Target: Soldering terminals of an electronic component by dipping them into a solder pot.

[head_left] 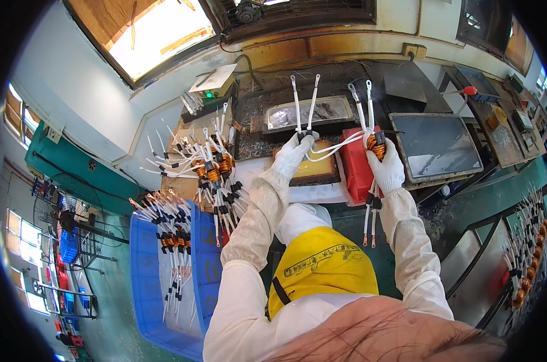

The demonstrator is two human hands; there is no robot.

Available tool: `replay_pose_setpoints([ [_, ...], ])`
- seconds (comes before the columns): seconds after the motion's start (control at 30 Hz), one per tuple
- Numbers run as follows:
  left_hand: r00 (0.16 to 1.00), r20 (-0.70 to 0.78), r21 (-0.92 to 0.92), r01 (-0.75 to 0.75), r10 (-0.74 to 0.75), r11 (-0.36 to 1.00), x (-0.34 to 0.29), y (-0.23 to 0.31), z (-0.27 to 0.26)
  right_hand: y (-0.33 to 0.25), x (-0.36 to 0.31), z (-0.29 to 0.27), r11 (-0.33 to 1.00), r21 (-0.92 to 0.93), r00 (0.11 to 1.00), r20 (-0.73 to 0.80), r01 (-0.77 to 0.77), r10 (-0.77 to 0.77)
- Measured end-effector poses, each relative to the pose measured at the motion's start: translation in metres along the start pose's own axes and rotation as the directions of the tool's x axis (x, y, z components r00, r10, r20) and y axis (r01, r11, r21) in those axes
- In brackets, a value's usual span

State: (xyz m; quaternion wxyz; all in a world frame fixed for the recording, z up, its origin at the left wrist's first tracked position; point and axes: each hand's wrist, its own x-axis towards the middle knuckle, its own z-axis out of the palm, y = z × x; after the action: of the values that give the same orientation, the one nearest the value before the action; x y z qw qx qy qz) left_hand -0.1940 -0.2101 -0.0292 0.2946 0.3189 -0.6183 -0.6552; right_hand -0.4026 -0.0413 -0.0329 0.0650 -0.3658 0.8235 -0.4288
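A copper-wound coil (376,145) with white leads is gripped in my gloved right hand (387,168), over the red box. Two of its leads stand up beside the hand, and two hang below it; all end in metal ring terminals. My gloved left hand (293,155) is closed around two more upright white leads (297,105) at their black sleeves. White wires loop from these leads across to the coil. The lead tips rise in front of a rectangular pot with a silvery surface (310,113). A shallow tray of amber-yellow material (316,170) lies below the left hand's leads.
A red box (355,163) stands mid-bench, with a dark flat panel in a frame (439,145) to its right. Coils with leads (210,166) pile up at left, above a blue crate (142,271) holding more. Further coils (530,265) line a rack at right.
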Motion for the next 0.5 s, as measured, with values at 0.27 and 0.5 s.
replay_pose_setpoints([
  [0.27, 1.0, 0.004, -0.068, 0.028, -0.028, 0.997, -0.004, -0.002, 0.001, 0.002, -0.003, -0.002, 0.999, 0.03, 1.0, -0.017, -0.013, 0.013],
  [0.5, 0.999, -0.008, -0.148, 0.038, -0.04, 0.988, -0.003, -0.01, -0.007, 0.004, -0.001, 0.007, 1.0, 0.021, 1.0, -0.008, 0.002, -0.002],
])
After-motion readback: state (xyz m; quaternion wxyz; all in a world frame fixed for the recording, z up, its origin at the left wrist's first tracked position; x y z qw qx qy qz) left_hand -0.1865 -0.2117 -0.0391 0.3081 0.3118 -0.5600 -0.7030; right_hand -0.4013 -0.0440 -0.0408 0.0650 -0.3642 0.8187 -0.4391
